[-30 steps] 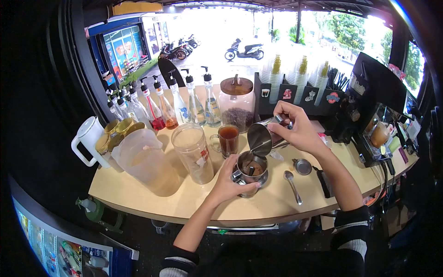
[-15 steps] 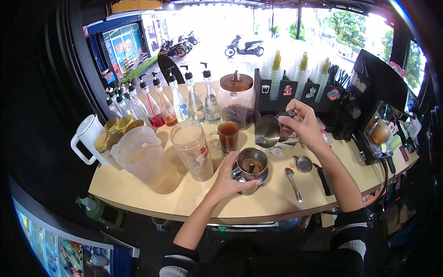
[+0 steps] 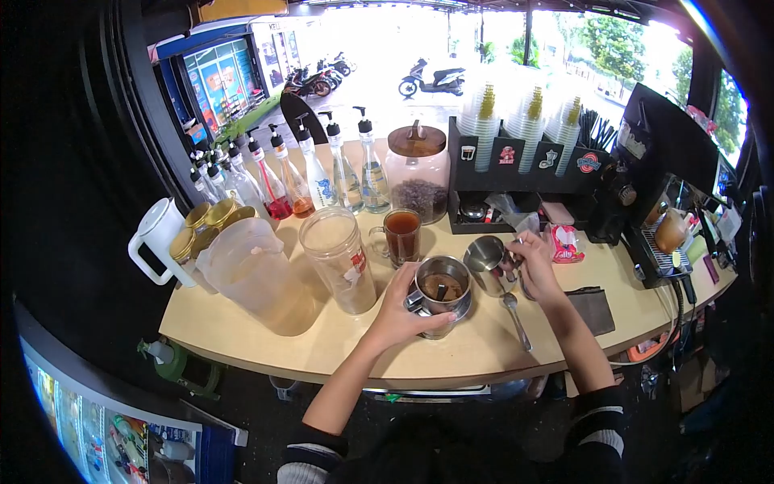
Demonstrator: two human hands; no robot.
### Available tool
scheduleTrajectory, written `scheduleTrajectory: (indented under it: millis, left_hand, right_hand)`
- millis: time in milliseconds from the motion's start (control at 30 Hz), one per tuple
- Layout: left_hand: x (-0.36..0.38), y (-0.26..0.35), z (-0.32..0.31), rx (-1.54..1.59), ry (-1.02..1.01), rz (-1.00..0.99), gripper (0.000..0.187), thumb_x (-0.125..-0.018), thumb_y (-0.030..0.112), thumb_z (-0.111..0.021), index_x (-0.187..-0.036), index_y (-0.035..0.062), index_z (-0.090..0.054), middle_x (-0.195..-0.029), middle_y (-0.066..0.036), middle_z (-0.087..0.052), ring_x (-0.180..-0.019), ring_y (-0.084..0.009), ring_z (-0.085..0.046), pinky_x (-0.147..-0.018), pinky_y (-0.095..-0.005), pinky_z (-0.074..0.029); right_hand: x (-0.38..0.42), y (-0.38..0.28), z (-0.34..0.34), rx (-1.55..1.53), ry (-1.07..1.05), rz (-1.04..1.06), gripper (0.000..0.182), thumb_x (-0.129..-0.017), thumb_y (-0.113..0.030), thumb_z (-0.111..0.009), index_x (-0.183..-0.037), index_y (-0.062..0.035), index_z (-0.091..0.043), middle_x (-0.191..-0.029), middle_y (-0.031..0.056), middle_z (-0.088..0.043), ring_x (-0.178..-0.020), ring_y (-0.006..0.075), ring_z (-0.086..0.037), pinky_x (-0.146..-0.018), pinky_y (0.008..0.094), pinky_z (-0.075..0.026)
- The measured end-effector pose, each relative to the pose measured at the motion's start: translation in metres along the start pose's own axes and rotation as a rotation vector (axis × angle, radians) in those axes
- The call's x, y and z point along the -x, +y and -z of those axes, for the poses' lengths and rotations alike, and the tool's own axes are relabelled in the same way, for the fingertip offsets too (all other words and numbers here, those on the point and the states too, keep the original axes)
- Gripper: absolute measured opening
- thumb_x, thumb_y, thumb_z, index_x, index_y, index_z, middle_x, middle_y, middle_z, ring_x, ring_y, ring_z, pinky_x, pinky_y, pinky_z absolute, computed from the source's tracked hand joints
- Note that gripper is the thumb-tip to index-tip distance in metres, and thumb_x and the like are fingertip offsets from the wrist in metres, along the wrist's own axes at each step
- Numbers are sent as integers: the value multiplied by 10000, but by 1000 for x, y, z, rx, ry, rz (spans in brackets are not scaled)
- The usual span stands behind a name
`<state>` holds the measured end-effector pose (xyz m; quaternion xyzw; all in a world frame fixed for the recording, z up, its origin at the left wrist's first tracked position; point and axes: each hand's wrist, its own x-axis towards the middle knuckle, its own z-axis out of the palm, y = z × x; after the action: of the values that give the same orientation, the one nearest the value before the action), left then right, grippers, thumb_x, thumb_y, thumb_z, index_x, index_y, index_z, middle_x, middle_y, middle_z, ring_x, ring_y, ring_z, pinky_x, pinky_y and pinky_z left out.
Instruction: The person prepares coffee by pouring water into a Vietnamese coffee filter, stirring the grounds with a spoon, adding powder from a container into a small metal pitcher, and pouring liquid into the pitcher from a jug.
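Note:
My left hand [image 3: 401, 305] is wrapped round a metal drip coffee filter [image 3: 443, 271], thumb along its lower rim. The filter sits upright on a small glass [image 3: 438, 329], and wet brown coffee shows inside it. My right hand [image 3: 537, 268] grips the handle of a steel milk pitcher [image 3: 485, 255], which stands low over the counter just right of the filter. A metal spoon [image 3: 517, 321] lies below the pitcher. Behind the filter is a glass mug [image 3: 401, 238] of reddish-brown drink.
A clear tall jar [image 3: 339, 262] and a large cloudy plastic jug [image 3: 256, 278] stand left on the wooden counter [image 3: 387, 359]. Pump bottles [image 3: 334, 173] line the back, beside a jar of beans [image 3: 418, 173]. A cup rack [image 3: 524, 165] and an espresso machine [image 3: 657, 234] are at right.
The pitcher has come down from a raised, tilted pose to a more upright one near the counter. My right hand moved down with it; my left hand stays on the filter.

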<state>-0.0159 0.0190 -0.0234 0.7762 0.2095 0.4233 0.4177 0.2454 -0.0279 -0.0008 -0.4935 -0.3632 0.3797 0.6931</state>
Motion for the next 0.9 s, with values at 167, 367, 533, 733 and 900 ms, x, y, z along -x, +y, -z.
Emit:
scheduleTrajectory:
  millis: [167, 367, 533, 733, 900]
  left_hand:
    - [1, -3, -1, -35, -6, 0, 766, -605, 155, -881, -1247, 37, -478, -1163, -77, -585, -1091, -168, -565, -960, -329, -447]
    - [0, 2, 0, -20, -10, -2, 776, -600, 154, -884, -1249, 34, -476, -1164, -79, -584, -1093, -172, -565, -963, -329, -446]
    - [0, 1, -4, 56, 23, 2, 734, -585, 236, -871, -1193, 32, -514, -1138, -107, -543, -1083, -238, -550, -953, -365, -430]
    - [1, 2, -4, 125, 4, 41, 744, -596, 216, -869, -1215, 40, -496, -1143, -101, -543, -1089, -230, -556, -960, -359, -432]
    - [0, -1, -4, 116, -4, 30, 748, -596, 212, -870, -1219, 43, -491, -1140, -102, -544, -1090, -228, -557, -961, -360, -434]
  right_hand:
    - [-7, 45, 17, -162, -13, -63, 200, -815, 24, -593, -725, -83, -450, -641, -4, -463, -568, 93, -441, -517, 246, -386]
    - [-6, 72, 8, -260, 18, -51, 212, -832, 16, -594, -713, -81, -448, -617, 0, -454, -572, 91, -418, -573, 252, -367]
    - [-11, 92, 6, -263, -69, -37, 174, -885, -39, -593, -776, -84, -465, -654, 10, -517, -605, 109, -484, -598, 266, -398]
    - [3, 76, 21, 107, -125, 20, 125, -892, -113, -624, -887, -45, -519, -714, 33, -581, -726, 122, -591, -675, 259, -449]
    - [39, 35, 56, 1065, -209, 188, 214, -813, -148, -667, -929, -37, -525, -758, 113, -610, -696, 244, -626, -628, 353, -503]
